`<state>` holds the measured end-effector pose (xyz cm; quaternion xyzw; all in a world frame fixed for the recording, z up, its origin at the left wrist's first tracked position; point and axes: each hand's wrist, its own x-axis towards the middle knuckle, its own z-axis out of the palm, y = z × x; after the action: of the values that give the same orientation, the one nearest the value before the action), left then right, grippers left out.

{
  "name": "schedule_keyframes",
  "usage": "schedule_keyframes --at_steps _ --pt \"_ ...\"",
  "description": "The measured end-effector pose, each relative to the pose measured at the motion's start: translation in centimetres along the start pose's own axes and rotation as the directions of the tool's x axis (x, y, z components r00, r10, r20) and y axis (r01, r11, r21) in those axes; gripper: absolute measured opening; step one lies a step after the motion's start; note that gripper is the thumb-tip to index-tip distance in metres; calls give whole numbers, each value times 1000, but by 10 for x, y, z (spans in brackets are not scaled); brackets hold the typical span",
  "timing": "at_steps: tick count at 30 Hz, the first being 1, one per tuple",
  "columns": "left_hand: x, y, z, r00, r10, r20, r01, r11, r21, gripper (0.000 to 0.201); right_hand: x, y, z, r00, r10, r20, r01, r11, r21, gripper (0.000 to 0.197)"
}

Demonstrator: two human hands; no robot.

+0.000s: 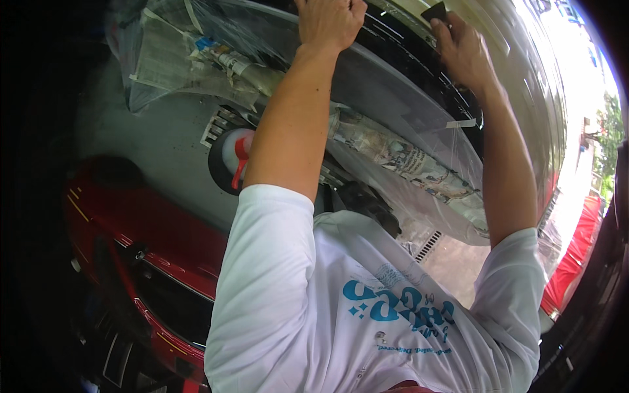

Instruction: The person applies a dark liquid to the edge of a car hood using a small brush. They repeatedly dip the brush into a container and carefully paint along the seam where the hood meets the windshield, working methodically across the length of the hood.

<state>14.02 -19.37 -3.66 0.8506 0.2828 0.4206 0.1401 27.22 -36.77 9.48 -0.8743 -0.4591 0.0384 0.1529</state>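
The right hand [466, 56] is seen at the upper right, closed on a small, dark, flat piece [434, 12], which is pinched between the thumb and the fingers. The piece is held near the upper edge of the view, beside a pale, glossy vehicle panel [527, 85]; whether its edge is pressed against the surface cannot be told. The left hand [329, 25] is placed at the top centre, with its back turned upward. Its fingers are partly cut off by the upper edge, so that it cannot be told whether anything is grasped.

Between the hands, a glossy black strip [409, 56] is run diagonally beside the pale panel. Near its lower end, a short piece of light tape [460, 123] is attached. Below the strip, clear plastic sheeting [386, 88] is draped, and a long form wrapped in printed paper [409, 157] is enclosed within its folds. At the upper left, a scrap of blue tape [204, 43] is seen on further wrapping.

On the grey floor [177, 131], a round black object with a red handle-like part [241, 160] is partly hidden by the left forearm. The lower left is occupied by a red car [170, 245]. A white T-shirt [262, 262] with blue printing is worn by the person.
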Motion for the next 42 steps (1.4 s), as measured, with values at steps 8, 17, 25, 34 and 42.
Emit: schedule_keyframes --at_steps 8,17,25,34,42 --pt "0 -1 -10 998 -63 15 63 998 14 39 38 -42 17 999 3 -51 -15 970 -245 25" --pt "4 -1 -14 994 -110 7 110 990 -90 37 68 -17 41 990 -78 120 120 909 -400 43" --pt "3 -1 -13 991 -130 20 131 988 -85 38 37 -15 32 996 80 27 -61 902 -427 41" --pt "3 0 -14 989 -145 37 148 985 -87 38 54 -26 43 996 -49 70 74 905 -420 40" --pt "4 -1 -22 977 -177 119 189 976 -105 39 42 -36 40 996 77 44 -44 859 -511 39"
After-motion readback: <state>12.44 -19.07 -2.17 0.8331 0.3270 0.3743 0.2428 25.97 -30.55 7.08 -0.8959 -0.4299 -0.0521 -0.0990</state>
